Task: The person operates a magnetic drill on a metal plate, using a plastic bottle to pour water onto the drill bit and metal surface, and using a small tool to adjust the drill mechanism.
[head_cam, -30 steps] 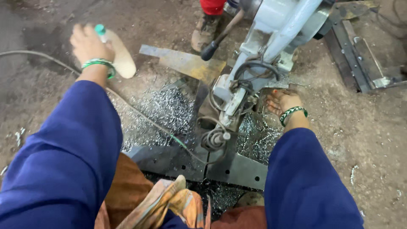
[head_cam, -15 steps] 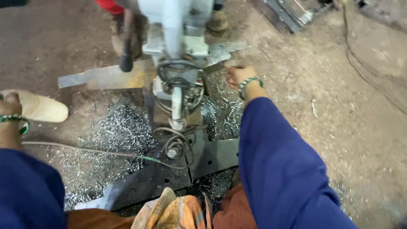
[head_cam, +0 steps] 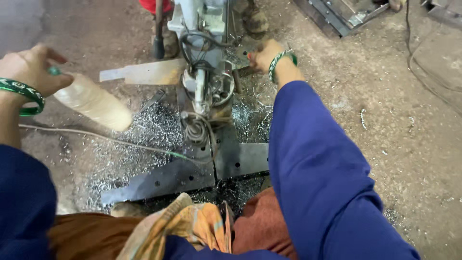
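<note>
Bottle of cloudy plastic with green cap [head_cam: 91, 102] has come up off the ground, gripped in my left hand [head_cam: 30, 70]; my right hand [head_cam: 263, 54] still clasps the grey drilling machine's [head_cam: 204, 45] side.

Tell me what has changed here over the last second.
The left hand has kept its grip on the pale plastic bottle and tipped it toward the shavings. The right hand stayed at the drill machine. Steel plates unmoved.
</note>
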